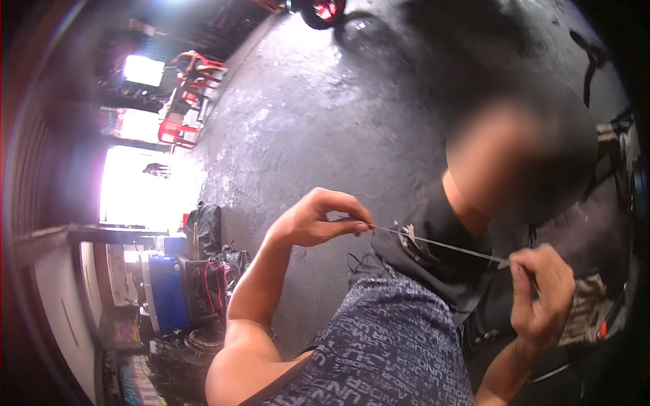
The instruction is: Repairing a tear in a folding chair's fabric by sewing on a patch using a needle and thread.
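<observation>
A thin grey wire-like strand [447, 245] runs straight and taut between my two hands, sloping down to the right. My left hand [328, 218] pinches one end between thumb and fingertips, wrist bent. The other end is gripped in my right hand [542, 287], whose fingers are curled with the thumb pressed against them. Whether the strand is metal or cord is too fine to tell. Under it lies black cloth [440, 271] with a small pale, frayed-looking patch [408, 235]. A round blurred patch hides what is beyond the cloth; some bare skin shows at its edge.
Dark grey worn floor [291, 128] spreads ahead. On the left stand a blue box-shaped unit [169, 291], a black bag [206, 229] and red cables [217, 284]. Red chairs [179, 132] are near the bright doorway. A wheel [323, 10] shows at the top.
</observation>
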Action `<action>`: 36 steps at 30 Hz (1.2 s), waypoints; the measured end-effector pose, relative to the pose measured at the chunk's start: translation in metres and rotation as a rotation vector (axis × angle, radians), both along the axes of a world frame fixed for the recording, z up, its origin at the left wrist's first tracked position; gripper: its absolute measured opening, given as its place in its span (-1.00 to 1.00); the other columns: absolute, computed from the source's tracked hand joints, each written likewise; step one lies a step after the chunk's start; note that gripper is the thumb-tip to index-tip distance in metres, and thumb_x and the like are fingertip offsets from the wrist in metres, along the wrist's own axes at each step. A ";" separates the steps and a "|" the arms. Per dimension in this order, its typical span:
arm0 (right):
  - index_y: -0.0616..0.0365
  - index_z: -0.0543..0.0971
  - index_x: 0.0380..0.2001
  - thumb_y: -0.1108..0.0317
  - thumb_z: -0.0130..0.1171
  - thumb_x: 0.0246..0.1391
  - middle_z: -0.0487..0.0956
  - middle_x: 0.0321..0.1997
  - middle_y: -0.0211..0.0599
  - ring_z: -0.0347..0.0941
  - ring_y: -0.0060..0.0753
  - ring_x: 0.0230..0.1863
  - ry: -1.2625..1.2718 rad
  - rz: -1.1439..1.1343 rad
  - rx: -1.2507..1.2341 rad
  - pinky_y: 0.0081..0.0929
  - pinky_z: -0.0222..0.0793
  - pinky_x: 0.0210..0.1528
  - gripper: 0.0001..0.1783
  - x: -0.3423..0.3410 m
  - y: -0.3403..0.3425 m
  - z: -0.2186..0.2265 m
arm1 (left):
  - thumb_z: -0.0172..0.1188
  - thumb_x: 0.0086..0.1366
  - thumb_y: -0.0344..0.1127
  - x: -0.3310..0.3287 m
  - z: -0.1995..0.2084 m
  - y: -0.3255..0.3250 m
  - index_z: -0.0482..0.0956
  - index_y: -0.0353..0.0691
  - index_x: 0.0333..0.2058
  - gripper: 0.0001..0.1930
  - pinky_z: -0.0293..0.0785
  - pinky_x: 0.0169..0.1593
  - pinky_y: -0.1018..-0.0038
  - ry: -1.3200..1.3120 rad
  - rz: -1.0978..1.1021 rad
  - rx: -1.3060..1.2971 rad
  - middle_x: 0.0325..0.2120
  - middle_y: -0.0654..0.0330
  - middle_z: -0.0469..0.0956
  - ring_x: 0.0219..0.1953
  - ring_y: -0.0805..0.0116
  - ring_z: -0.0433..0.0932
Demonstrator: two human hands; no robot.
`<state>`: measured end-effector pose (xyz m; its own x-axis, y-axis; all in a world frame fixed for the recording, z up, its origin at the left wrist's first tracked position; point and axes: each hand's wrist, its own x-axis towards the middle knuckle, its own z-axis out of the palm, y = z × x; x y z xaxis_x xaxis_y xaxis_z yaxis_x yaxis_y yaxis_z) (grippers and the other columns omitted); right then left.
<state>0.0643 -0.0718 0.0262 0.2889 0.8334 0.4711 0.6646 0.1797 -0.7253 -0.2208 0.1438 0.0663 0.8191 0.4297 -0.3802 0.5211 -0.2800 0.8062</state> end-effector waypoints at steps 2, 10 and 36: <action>0.27 0.51 -0.49 0.56 0.16 -0.02 0.47 -0.57 -0.12 0.35 -0.04 -0.58 0.007 -0.074 -0.089 -0.26 0.21 -0.50 -0.97 0.000 -0.019 0.001 | 0.28 0.21 -0.52 0.006 0.005 0.005 0.68 -0.31 -0.23 -0.86 0.53 -0.19 0.45 -0.039 -0.021 0.058 -0.38 0.15 0.66 -0.32 0.37 0.63; 0.32 0.60 -0.29 0.42 0.20 -0.04 0.59 -0.29 -0.07 0.51 -0.08 -0.26 -0.145 0.151 0.036 -0.22 0.42 -0.16 -0.76 0.005 -0.044 0.004 | 0.33 0.16 -0.40 0.060 0.000 0.018 0.69 -0.14 -0.16 -0.77 0.52 -0.26 0.30 -0.373 -0.446 0.474 -0.46 0.18 0.61 -0.28 0.18 0.62; 0.19 0.62 -0.36 0.57 0.29 -0.11 0.62 -0.47 -0.17 0.55 -0.12 -0.47 -0.017 -0.705 -0.366 -0.27 0.40 -0.38 -0.83 -0.053 -0.087 -0.010 | 0.44 -0.03 -0.39 0.211 -0.024 -0.058 0.53 -0.25 -0.21 -0.62 0.55 -0.27 0.20 -0.386 -0.532 0.118 -0.46 -0.01 0.62 -0.32 -0.02 0.66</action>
